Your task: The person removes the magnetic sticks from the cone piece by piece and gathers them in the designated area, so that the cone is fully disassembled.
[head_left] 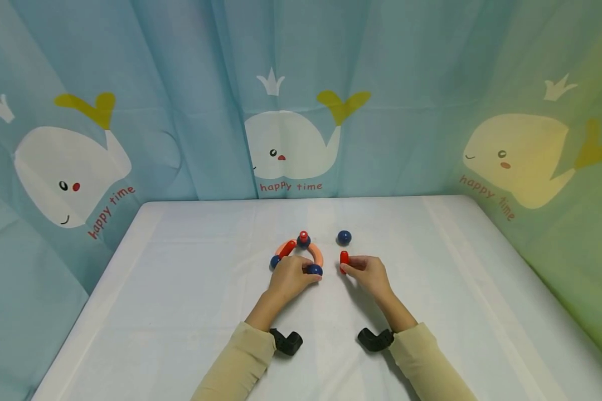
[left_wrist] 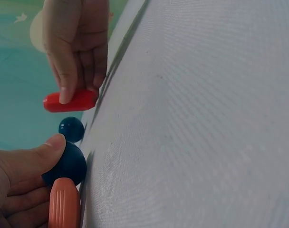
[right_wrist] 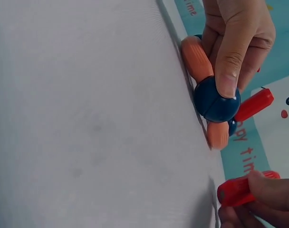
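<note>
On the white table lies a ring of orange curved sticks [head_left: 318, 255] joined by blue balls. My left hand [head_left: 287, 277] pinches the ring's near-right blue ball [head_left: 314, 270] between thumb and fingers; the thumb lies on it in the right wrist view. A red stick [head_left: 288, 248] lies along the ring's left side, and another red stick [right_wrist: 255, 104] stands up from the far blue ball [head_left: 306, 244]. To the right, my right hand [head_left: 373, 274] pinches a separate red stick [left_wrist: 71, 101], held apart from the ring. The left hand hides the ring's near side.
A loose blue ball [head_left: 344, 238] sits on the table [head_left: 406, 234] beyond the right hand. Black wrist mounts [head_left: 287, 342] jut inward from both sleeves. A blue-green curtain [head_left: 190, 100] with whale prints stands behind the table and along its sides.
</note>
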{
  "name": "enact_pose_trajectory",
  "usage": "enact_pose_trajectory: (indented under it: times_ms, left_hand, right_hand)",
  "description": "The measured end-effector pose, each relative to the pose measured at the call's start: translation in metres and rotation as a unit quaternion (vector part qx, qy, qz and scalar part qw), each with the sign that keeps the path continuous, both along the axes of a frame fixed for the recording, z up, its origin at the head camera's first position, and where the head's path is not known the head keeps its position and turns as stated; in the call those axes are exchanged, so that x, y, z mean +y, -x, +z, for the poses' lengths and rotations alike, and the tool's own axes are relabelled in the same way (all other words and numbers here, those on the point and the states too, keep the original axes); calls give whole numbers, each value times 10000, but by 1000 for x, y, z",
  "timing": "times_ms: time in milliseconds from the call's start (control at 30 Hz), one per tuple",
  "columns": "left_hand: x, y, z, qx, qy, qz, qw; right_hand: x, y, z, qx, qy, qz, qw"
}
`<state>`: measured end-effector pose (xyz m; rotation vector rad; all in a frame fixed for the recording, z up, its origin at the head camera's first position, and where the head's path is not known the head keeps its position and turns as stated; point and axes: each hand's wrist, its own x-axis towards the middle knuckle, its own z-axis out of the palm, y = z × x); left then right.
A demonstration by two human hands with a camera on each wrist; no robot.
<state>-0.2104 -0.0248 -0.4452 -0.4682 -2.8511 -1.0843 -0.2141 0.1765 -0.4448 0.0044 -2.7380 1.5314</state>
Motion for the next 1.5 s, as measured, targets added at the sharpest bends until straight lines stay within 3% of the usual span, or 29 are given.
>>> enact_pose_trajectory:
  times_ms: [400, 667, 1000, 1200, 1500]
  left_hand:
    - [1, 1, -1, -50, 9, 85, 10000]
    - [1, -1, -1, -132, -38, 60, 9999]
    - [0, 0, 0, -66, -66, 20, 10000]
    - [0, -1, 1, -59, -41, 18, 10000]
    - [0, -3, 3, -94, -3, 10, 10000]
  right_hand:
    - [0, 4, 4, -17, -539, -151, 9984]
    - [-1, 9, 6, -308, -876, -371, 9950]
    - [-5, 13, 7, -126, -1264, -317, 9914]
    - [-7, 13, 8, -301, -1334, -268, 9902]
    - [-2, 8, 17, -155, -1385, -246, 9899]
